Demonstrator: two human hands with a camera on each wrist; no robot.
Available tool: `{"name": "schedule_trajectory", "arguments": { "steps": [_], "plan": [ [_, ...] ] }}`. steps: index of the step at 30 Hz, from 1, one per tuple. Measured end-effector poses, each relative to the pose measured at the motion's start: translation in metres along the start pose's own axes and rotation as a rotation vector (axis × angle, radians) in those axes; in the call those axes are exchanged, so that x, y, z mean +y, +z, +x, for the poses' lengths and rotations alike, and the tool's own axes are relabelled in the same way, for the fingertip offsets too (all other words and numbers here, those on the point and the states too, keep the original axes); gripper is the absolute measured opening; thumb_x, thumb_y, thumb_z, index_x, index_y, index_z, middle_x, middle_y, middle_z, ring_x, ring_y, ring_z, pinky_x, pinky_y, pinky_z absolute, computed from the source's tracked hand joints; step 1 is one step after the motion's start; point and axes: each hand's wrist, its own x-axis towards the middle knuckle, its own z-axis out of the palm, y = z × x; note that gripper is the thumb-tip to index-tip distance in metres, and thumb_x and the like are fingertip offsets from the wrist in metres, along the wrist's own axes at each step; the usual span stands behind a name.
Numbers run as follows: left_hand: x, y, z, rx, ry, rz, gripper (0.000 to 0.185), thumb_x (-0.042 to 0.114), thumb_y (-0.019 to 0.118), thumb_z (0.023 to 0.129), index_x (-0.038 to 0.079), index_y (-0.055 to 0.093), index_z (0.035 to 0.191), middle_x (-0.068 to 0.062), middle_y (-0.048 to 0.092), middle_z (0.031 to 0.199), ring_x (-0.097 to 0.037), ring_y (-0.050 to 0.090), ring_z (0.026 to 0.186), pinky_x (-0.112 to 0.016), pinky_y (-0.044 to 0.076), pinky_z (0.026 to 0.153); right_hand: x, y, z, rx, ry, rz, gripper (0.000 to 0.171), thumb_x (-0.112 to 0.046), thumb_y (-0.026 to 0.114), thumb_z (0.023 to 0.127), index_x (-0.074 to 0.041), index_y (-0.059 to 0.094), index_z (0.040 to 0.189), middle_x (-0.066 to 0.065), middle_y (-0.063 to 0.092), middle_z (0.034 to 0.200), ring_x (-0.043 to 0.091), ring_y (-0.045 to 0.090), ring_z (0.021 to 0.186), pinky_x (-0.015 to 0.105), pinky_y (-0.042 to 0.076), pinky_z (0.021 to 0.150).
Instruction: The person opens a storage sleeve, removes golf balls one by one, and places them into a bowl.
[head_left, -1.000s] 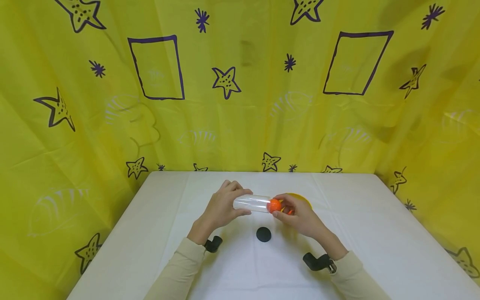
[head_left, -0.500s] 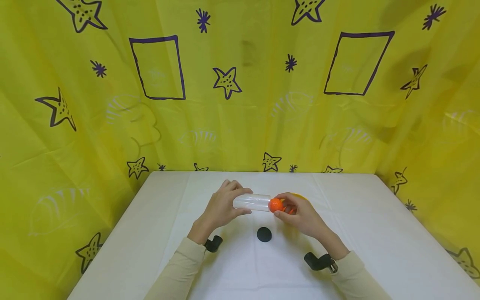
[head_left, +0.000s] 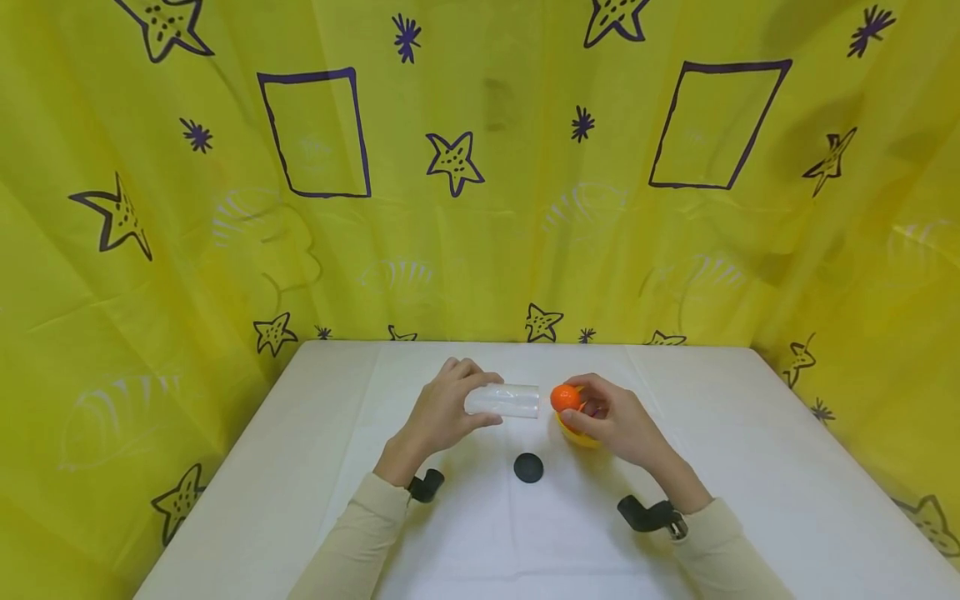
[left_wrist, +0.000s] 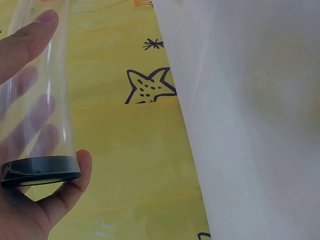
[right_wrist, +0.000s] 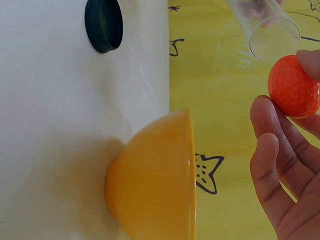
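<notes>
My left hand [head_left: 442, 412] grips a clear plastic tube [head_left: 502, 401] sideways above the white table [head_left: 750, 467], its open end toward the right. In the left wrist view the tube [left_wrist: 37, 100] has a black cap on its near end, with my fingers wrapped round it. My right hand [head_left: 611, 417] pinches an orange ball [head_left: 565, 397] a short gap away from the tube's open mouth. The right wrist view shows the ball [right_wrist: 293, 85] at my fingertips, just below the tube's open rim [right_wrist: 272, 37]. A yellow bowl [head_left: 577, 433] sits under my right hand.
A black round lid [head_left: 528, 467] lies on the table between my forearms, also seen as the lid [right_wrist: 104, 25] in the right wrist view. The yellow bowl [right_wrist: 155, 180] stands on the white cloth. A yellow curtain with star prints [head_left: 480, 167] surrounds the table.
The orange ball was at the tube's open mouth; my right hand has drawn it right and slightly up, leaving a gap. The left hand and tube have barely moved.
</notes>
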Motion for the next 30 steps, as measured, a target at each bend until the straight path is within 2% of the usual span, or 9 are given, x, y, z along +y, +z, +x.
{"name": "schedule_trajectory", "arguments": {
  "steps": [10,18,30],
  "plan": [
    [0.000,-0.001,0.000,0.011,0.010,0.006,0.051,0.036,0.090,0.077,0.021,0.072,0.123,0.000,0.065,0.109,-0.016,0.051,0.098,-0.028,0.050,0.074,0.007,-0.014,0.001,0.062,0.012,-0.045,0.039,-0.025,0.077,0.093,-0.012,0.063,0.127,0.007,0.073,0.099,0.016,0.063,0.081,0.025,0.054,0.067],
    [-0.002,0.000,-0.001,0.013,0.012,0.001,0.052,0.037,0.089,0.077,0.021,0.071,0.124,-0.003,0.066,0.109,-0.016,0.051,0.098,-0.028,0.050,0.074,0.014,-0.021,0.002,0.103,0.082,-0.066,0.042,-0.030,0.074,0.096,-0.013,0.061,0.132,0.011,0.070,0.106,0.024,0.061,0.087,0.025,0.054,0.066],
    [-0.001,-0.001,0.000,0.013,-0.003,-0.020,0.052,0.036,0.090,0.077,0.020,0.072,0.123,-0.001,0.066,0.108,-0.017,0.052,0.100,-0.029,0.051,0.075,0.031,-0.027,0.002,0.149,0.161,-0.106,0.052,-0.038,0.070,0.098,-0.012,0.056,0.139,0.017,0.065,0.123,0.028,0.059,0.098,0.025,0.052,0.074]
  ]
}}
